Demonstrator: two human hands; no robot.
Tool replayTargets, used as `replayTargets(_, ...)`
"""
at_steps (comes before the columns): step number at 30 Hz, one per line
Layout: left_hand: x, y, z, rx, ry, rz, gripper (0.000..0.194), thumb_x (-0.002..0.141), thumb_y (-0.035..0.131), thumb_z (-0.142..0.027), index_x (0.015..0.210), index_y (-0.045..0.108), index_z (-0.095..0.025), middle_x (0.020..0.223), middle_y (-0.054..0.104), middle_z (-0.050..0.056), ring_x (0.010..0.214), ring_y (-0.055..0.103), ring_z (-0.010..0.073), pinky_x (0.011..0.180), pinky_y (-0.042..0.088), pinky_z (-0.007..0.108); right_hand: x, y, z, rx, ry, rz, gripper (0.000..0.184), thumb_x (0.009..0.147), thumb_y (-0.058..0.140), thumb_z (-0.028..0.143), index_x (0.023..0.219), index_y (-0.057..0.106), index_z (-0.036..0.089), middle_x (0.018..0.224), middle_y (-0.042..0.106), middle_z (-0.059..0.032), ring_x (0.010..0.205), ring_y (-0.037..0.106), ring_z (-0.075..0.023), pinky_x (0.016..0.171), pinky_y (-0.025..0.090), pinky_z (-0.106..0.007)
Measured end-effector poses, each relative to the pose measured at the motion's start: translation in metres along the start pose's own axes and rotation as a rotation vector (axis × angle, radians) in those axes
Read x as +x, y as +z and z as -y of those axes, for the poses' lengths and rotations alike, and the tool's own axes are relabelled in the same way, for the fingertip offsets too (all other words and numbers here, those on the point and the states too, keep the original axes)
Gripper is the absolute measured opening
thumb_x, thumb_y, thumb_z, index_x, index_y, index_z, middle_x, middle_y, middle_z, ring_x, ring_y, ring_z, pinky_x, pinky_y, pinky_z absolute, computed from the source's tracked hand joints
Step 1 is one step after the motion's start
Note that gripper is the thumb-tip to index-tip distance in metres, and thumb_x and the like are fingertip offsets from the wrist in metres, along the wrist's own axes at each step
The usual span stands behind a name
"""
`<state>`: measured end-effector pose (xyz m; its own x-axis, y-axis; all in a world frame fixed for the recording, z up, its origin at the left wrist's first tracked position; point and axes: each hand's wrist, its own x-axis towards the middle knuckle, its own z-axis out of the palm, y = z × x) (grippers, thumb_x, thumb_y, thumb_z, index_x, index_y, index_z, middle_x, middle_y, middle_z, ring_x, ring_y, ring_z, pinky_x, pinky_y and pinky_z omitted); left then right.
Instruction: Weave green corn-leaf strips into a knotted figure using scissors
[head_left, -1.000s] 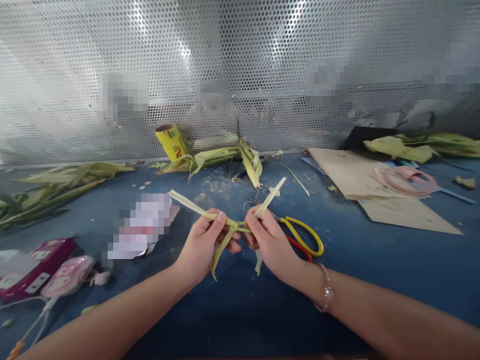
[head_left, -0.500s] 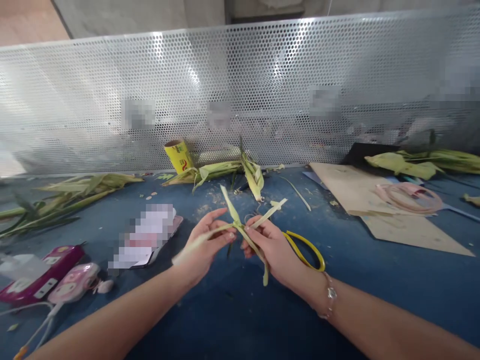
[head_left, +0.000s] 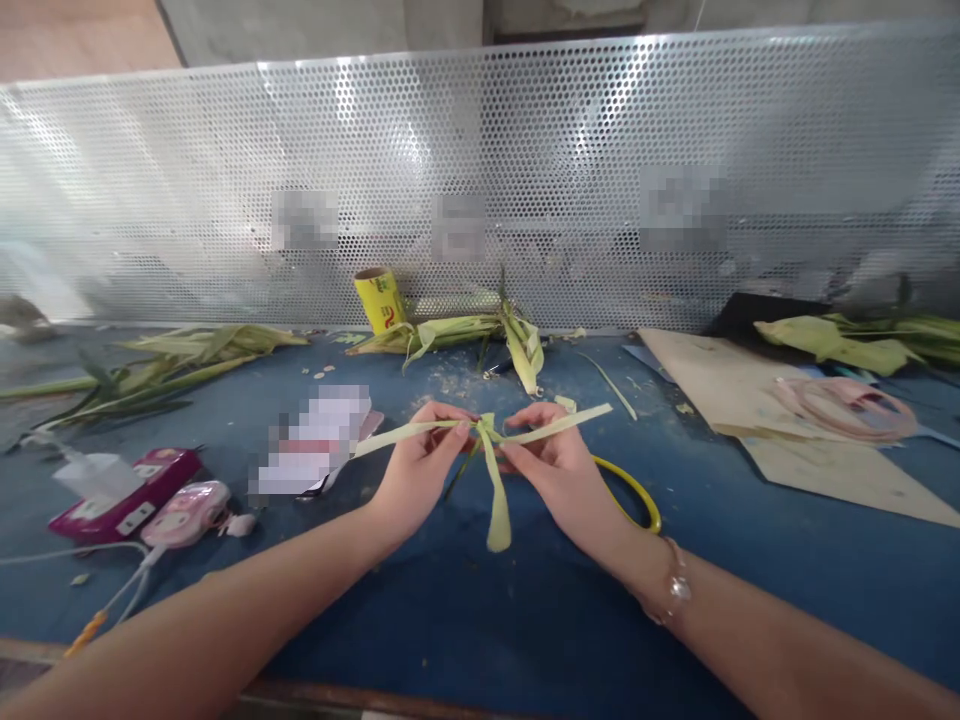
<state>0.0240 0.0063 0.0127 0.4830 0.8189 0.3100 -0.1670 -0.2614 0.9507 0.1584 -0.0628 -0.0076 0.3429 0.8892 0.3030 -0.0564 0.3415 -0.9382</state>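
Pale green corn husk strips cross at a knot between my two hands, above the blue table. My left hand pinches the strips beside the knot with thumb and fingertips; one strip runs out leftward over that hand. On the other side, my right hand has thumb and forefinger closed about a strip that sticks out to the right. A third, broader strip hangs down toward me. The undersides of the knot and some fingers are hidden. Behind my right wrist, a yellow loop lies partly covered.
Corn husks lie at the back beside a yellow tube, with more husks at left. A phone, a purple power strip and cardboard flank my hands. A perforated metal panel closes the back.
One strip that pointed up and away now hangs down toward me over the knot. The side strips are spread flatter, and the view has shifted slightly.
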Motion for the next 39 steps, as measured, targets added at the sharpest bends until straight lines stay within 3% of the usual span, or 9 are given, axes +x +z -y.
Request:
replayTargets(4, -0.002, 0.001, -0.003, 0.021, 0.015, -0.014, 0.014, 0.079, 0.055, -0.031, 0.078, 0.052, -0.018, 0.082, 0.058, 0.001, 0.072, 0.056, 0.0105, 0.07, 0.046, 0.023, 0.003, -0.01, -0.003, -0.538, -0.407, -0.114, 0.062, 0.061, 0.072, 0.017, 0.114, 0.042, 0.03, 0.114, 0.042, -0.0071, 0.096, 0.053, -0.0221, 0.081, 0.048, -0.043)
replayTargets(8, -0.005, 0.002, -0.002, -0.032, 0.002, 0.015, 0.013, 0.076, 0.059, -0.027, 0.074, 0.05, -0.017, 0.09, 0.057, 0.001, 0.08, 0.058, 0.011, 0.074, 0.046, 0.024, 0.003, -0.016, -0.005, -0.814, -0.57, 0.045, 0.065, 0.065, 0.065, 0.011, 0.122, 0.042, 0.033, 0.124, 0.032, -0.0088, 0.111, 0.045, -0.0273, 0.091, 0.043, -0.048)
replayTargets(15, -0.009, 0.002, -0.003, -0.078, 0.012, 0.061, 0.017, 0.073, 0.061, -0.023, 0.066, 0.048, -0.016, 0.099, 0.056, 0.003, 0.086, 0.058, 0.0135, 0.076, 0.047, 0.027, 0.0, -0.009, -0.009, -0.548, -0.309, 0.135, 0.052, 0.071, 0.063, 0.02, 0.117, 0.041, 0.028, 0.11, 0.043, -0.0075, 0.086, 0.055, -0.0177, 0.07, 0.052, -0.035)
replayTargets(19, -0.013, 0.004, -0.004, -0.144, 0.01, 0.195, 0.009, 0.068, 0.064, -0.014, 0.068, 0.056, -0.016, 0.09, 0.058, 0.003, 0.082, 0.058, 0.0137, 0.075, 0.046, 0.027, -0.001, -0.005, -0.001, -0.364, -0.134, 0.126, 0.035, 0.074, 0.061, 0.027, 0.107, 0.049, 0.025, 0.098, 0.056, -0.0051, 0.083, 0.059, -0.0174, 0.072, 0.051, -0.033)
replayTargets(22, -0.012, 0.005, -0.002, -0.35, -0.123, 0.315, 0.019, 0.065, 0.058, -0.005, 0.078, 0.064, -0.018, 0.089, 0.065, 0.004, 0.088, 0.061, 0.0165, 0.087, 0.043, 0.03, -0.001, -0.006, 0.004, -0.234, -0.035, 0.071, 0.027, 0.078, 0.057, 0.034, 0.102, 0.054, 0.023, 0.095, 0.059, -0.0041, 0.085, 0.06, -0.017, 0.078, 0.05, -0.033)
replayTargets(25, -0.009, 0.005, 0.0, -0.52, -0.311, 0.381, 0.017, 0.069, 0.056, -0.011, 0.081, 0.067, -0.014, 0.09, 0.068, 0.009, 0.09, 0.063, 0.0206, 0.09, 0.043, 0.035, 0.0, -0.007, 0.002, -0.091, 0.03, 0.087, 0.032, 0.079, 0.058, 0.037, 0.108, 0.053, 0.024, 0.1, 0.06, -0.0034, 0.089, 0.06, -0.0167, 0.08, 0.05, -0.032)
replayTargets(30, -0.006, 0.009, -0.002, -0.607, -0.461, 0.231, 0.02, 0.084, 0.048, -0.017, 0.088, 0.067, -0.011, 0.093, 0.069, 0.012, 0.088, 0.064, 0.018, 0.091, 0.044, 0.034, -0.001, -0.01, -0.002, -0.076, -0.026, 0.131, 0.032, 0.082, 0.057, 0.033, 0.113, 0.054, 0.027, 0.115, 0.058, -0.0031, 0.104, 0.057, -0.0183, 0.093, 0.044, -0.034)
replayTargets(35, -0.001, 0.006, -0.001, -0.665, -0.397, 0.204, 0.017, 0.085, 0.049, -0.019, 0.091, 0.064, -0.013, 0.094, 0.069, 0.009, 0.088, 0.065, 0.0157, 0.088, 0.047, 0.031, 0.002, -0.016, 0.002, -0.257, -0.236, 0.222, 0.033, 0.083, 0.054, 0.026, 0.116, 0.056, 0.033, 0.131, 0.048, -0.0004, 0.122, 0.043, -0.0202, 0.104, 0.035, -0.038)
replayTargets(39, 0.001, 0.003, -0.002, -0.682, -0.36, 0.152, 0.017, 0.086, 0.048, -0.024, 0.087, 0.061, -0.013, 0.082, 0.069, 0.006, 0.08, 0.066, 0.0152, 0.078, 0.051, 0.029, 0.004, -0.018, 0.001, -0.139, -0.131, 0.383, 0.036, 0.081, 0.058, 0.024, 0.115, 0.057, 0.034, 0.133, 0.045, -0.0007, 0.125, 0.04, -0.0207, 0.103, 0.037, -0.04)
